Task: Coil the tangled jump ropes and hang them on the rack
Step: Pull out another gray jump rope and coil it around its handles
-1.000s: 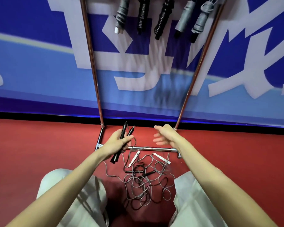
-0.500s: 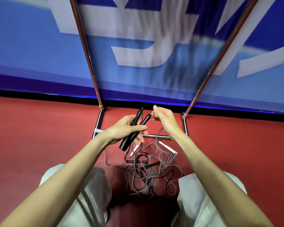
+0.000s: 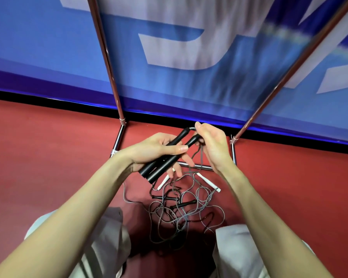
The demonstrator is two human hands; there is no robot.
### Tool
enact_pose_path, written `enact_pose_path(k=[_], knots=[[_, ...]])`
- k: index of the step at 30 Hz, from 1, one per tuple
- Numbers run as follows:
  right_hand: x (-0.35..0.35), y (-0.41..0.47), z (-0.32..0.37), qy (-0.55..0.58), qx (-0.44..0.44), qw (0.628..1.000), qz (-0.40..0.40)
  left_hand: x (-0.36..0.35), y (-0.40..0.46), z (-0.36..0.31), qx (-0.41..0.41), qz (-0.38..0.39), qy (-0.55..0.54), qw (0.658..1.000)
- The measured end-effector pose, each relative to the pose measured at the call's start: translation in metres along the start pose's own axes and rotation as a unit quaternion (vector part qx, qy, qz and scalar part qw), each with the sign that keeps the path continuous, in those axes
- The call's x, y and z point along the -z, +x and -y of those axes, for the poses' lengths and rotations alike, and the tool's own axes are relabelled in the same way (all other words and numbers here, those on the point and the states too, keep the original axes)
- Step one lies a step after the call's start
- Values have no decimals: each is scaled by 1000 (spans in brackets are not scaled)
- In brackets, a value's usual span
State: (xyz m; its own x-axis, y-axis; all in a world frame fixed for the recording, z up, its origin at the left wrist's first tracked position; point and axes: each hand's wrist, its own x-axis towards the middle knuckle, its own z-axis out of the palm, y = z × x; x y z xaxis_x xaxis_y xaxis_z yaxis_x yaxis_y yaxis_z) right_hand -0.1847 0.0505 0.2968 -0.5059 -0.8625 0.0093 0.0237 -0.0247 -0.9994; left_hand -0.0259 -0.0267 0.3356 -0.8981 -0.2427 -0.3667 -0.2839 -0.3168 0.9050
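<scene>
My left hand (image 3: 155, 150) grips two black jump-rope handles (image 3: 165, 159) side by side, tips pointing up and right. My right hand (image 3: 212, 143) pinches the grey cord (image 3: 199, 157) where it leaves the handle tips. That cord hangs down into a tangle of grey and black ropes (image 3: 181, 213) on the red floor between my knees. Two white handles (image 3: 208, 182) and a thin black handle (image 3: 186, 203) lie in the tangle. The rack's two metal uprights (image 3: 107, 63) rise just beyond my hands; its top is out of view.
The rack's chrome base bar (image 3: 199, 167) lies on the floor under my hands, against a blue banner wall (image 3: 48, 47). My knees in light trousers (image 3: 107, 237) flank the tangle. Red floor stretches left and right.
My right hand has come in from open air and taken the cord at the handle tips. The view has tilted down, so the coiled ropes at the rack's top are out of sight.
</scene>
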Motion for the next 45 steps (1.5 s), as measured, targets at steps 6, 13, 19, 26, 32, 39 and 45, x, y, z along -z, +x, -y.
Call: enact_pose_path(k=[6, 13, 19, 26, 32, 39, 45], knots=[[4, 7, 1, -49, 18, 997, -55, -1, 5, 6, 77, -16, -41, 996], [10, 8, 4, -49, 52, 995, -76, 11, 12, 21, 118, -60, 62, 989], [13, 8, 4, -53, 60, 992, -101, 6, 8, 12, 132, -30, 29, 990], [12, 8, 4, -25, 23, 995, -95, 0, 5, 5, 115, 13, -27, 993], [14, 9, 3, -10, -3, 1000, -1, 10, 3, -7, 29, 61, -94, 993], [4, 1, -19, -82, -44, 993, 68, 24, 3, -12, -66, -1, -217, 974], [0, -9, -33, -113, -138, 975, 129, 43, 3, -16, -127, -226, -338, 905]])
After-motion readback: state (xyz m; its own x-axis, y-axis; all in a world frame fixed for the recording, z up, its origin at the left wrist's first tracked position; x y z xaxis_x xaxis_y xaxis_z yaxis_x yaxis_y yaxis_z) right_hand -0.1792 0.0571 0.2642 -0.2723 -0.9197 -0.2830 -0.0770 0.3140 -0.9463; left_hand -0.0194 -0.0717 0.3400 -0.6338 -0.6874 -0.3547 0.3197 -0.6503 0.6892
